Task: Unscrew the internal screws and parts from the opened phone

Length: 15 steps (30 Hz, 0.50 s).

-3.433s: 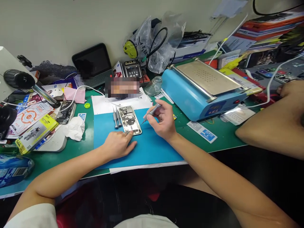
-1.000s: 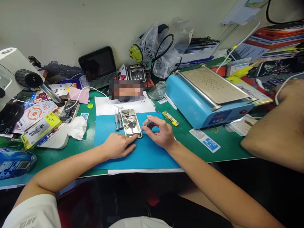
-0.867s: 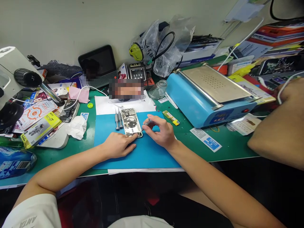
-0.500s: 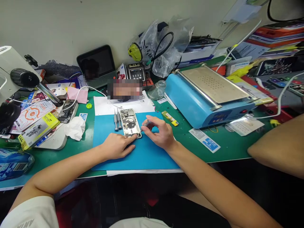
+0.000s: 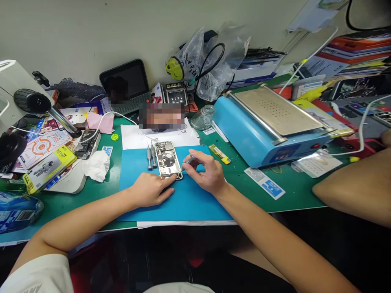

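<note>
An opened phone [image 5: 166, 158] lies face down on the blue mat [image 5: 189, 199], its inner parts showing. My left hand [image 5: 149, 190] rests on the mat with its fingers pressed on the phone's near edge. My right hand [image 5: 205, 173] pinches a small grey screwdriver [image 5: 190, 160], whose tip touches the phone's right near corner. Two more screwdrivers [image 5: 150, 154] lie side by side just left of the phone.
A blue heating plate machine [image 5: 269, 118] stands right of the mat. A crumpled tissue [image 5: 97, 165], a yellow box [image 5: 49, 167] and a microscope arm [image 5: 39, 106] crowd the left. Another person's forearm [image 5: 357, 189] lies along the right table edge. A glass jar [image 5: 204, 116] stands behind the mat.
My right hand has lowered from above the phone, bringing the screwdriver tip down to the phone's near right corner. My left hand has stayed on the phone. The other person's arm has shifted.
</note>
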{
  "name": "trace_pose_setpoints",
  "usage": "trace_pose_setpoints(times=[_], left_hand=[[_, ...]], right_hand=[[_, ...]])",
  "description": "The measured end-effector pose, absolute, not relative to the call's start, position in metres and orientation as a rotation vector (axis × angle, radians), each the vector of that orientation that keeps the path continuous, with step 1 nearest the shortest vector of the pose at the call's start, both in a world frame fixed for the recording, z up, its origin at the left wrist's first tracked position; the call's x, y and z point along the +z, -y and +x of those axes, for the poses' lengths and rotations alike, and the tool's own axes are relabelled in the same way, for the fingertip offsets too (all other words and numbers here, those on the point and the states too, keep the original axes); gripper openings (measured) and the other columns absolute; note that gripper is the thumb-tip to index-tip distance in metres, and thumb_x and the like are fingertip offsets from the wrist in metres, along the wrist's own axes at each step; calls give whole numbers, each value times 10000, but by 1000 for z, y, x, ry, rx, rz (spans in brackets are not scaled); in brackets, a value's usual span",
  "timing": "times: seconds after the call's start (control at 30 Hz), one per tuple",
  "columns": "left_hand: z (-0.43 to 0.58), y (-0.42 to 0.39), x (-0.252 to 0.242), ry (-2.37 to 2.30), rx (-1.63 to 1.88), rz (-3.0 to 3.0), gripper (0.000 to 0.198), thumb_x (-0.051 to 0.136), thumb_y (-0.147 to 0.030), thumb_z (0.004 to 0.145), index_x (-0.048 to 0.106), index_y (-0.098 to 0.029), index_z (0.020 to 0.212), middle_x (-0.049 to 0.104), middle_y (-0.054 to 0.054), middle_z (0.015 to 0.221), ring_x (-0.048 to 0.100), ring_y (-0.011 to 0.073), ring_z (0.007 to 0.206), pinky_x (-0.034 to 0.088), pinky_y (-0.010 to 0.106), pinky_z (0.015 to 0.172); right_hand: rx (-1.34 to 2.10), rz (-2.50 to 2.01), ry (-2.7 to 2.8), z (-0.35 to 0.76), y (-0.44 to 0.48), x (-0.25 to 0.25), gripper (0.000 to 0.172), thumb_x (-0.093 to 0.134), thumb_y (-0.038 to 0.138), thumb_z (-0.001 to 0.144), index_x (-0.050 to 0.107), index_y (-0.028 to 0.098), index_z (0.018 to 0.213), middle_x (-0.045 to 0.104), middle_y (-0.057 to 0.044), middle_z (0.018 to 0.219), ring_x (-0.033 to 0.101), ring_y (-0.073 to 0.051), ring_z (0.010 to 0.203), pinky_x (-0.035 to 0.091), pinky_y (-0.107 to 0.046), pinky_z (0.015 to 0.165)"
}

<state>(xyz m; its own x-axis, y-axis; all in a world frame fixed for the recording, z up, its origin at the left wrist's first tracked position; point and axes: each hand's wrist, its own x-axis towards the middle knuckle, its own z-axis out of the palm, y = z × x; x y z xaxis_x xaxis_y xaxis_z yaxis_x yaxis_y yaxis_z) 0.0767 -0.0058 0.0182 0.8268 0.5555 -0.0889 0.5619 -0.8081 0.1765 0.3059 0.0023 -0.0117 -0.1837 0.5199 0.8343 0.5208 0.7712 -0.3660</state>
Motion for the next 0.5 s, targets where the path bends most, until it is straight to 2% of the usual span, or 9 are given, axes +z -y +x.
trace_pose_setpoints(times=[0.5], left_hand=[[77, 6, 15, -866, -14, 2821, 490, 359, -427, 1051, 480, -183, 1459, 749, 39, 879, 718, 194, 772, 436, 293, 576]], right_hand=[[-1, -794, 1836, 306, -3, -12, 586, 664, 135, 903, 432, 246, 1430, 682, 0, 819, 619, -101, 602, 567, -206, 506]])
